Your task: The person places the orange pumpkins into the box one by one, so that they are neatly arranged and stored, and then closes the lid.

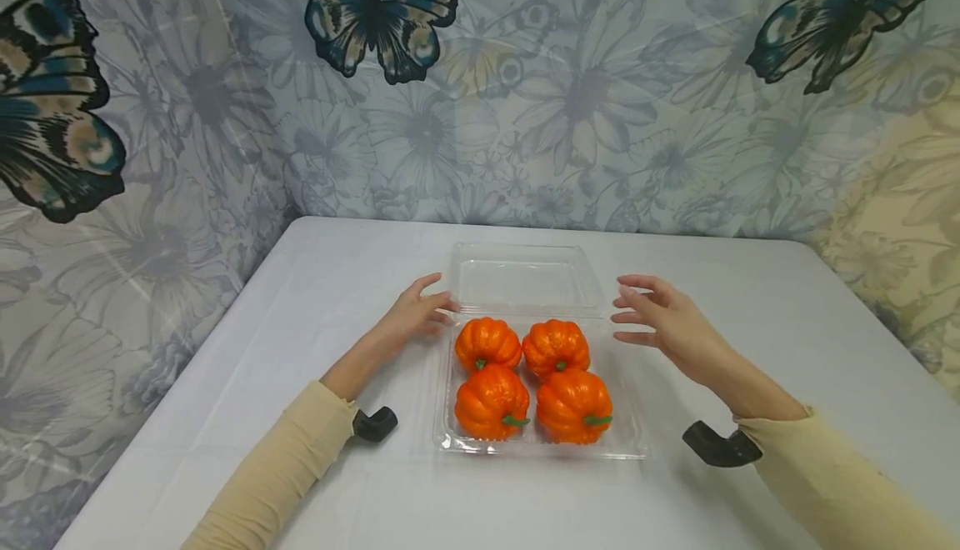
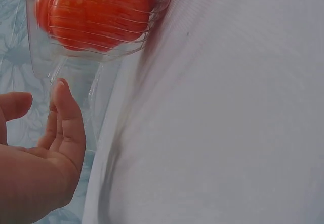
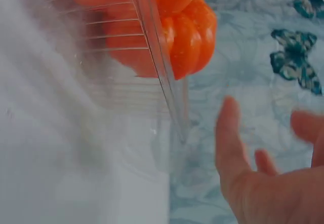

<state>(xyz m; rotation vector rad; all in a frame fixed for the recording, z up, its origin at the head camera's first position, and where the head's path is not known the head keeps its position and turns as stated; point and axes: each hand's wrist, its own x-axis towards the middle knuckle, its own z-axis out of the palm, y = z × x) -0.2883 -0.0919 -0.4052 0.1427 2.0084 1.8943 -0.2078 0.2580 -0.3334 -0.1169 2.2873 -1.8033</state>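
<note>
A clear plastic clamshell box (image 1: 630, 442) lies in the middle of the table, its lid (image 1: 525, 279) folded back on the far side. Several ribbed orange pumpkins (image 1: 492, 402) with green stems sit in its base in two rows. My left hand (image 1: 412, 314) is at the left side of the lid near the hinge, fingertips right at the edge, fingers loosely bent. To the right of the lid, my right hand (image 1: 671, 325) hovers with spread fingers and nothing in them. In the right wrist view, its fingers (image 3: 230, 138) stand apart from the box rim.
A white cloth covers the table (image 1: 360, 483). Behind it and to the left hang walls with flower and butterfly patterns (image 1: 382, 12). Black curved pieces (image 1: 722, 444) stick out at both sleeve cuffs.
</note>
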